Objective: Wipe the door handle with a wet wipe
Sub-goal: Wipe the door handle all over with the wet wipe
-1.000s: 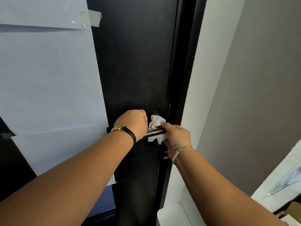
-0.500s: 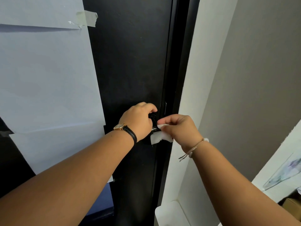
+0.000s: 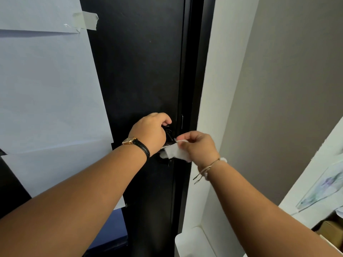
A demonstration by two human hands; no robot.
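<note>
The right hand (image 3: pixel 199 147) has slid the wet wipe (image 3: pixel 177 153) off toward the door handle's (image 3: pixel 167 145) pivot end, fingers pinched on it. The left hand (image 3: pixel 151 133) stays wrapped around the lever, so that covered stretch likely remains unwiped.

One head-worn view looks forward and down (close) at the door (image 3: pixel 137 71).

This looks like a hallway or small room inside a home or an office; which one is hard to tell. A tall black door (image 3: pixel 137 71) stands in front, shut in its dark frame. Big sheets of white paper (image 3: pixel 46 86) are stuck on its left side with tape (image 3: pixel 89 20). On the right are a white wall edge (image 3: pixel 222 71) and a plain grey wall (image 3: pixel 287 89). Near the bottom right sits a cardboard box (image 3: pixel 328 230).
</note>
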